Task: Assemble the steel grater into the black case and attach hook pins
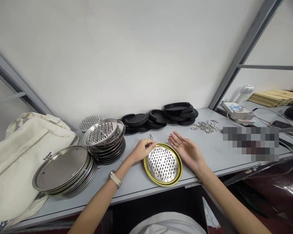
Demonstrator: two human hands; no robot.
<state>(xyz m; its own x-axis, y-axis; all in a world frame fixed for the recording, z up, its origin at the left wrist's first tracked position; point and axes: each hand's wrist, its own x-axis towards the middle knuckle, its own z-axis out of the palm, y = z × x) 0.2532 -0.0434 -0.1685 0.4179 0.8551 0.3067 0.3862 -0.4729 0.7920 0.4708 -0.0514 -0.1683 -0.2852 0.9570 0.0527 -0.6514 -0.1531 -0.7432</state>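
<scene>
A round silver grater plate (pixel 162 164), dotted with raised holes, sits inside a shallow gold-rimmed round tray (pixel 179 175) at the table's front edge. With fingers and thumb together, my left hand (pixel 144 150) grips the tray's upper left rim. My right hand (pixel 187 152) is beside the upper right rim, palm turned upward and fingers spread, holding nothing. Just beyond my left hand lies a small metal clip (pixel 150 136). Farther right is a loose pile of similar metal clips (pixel 205 127).
To the left are stacked round metal trays (pixel 63 167) and a stack topped with grater plates (pixel 101 133). A cream cloth bag (pixel 26 152) lies at far left. Black round lids or holders (pixel 158 117) line the wall. White boxes with cables (pixel 238 112) stand at right.
</scene>
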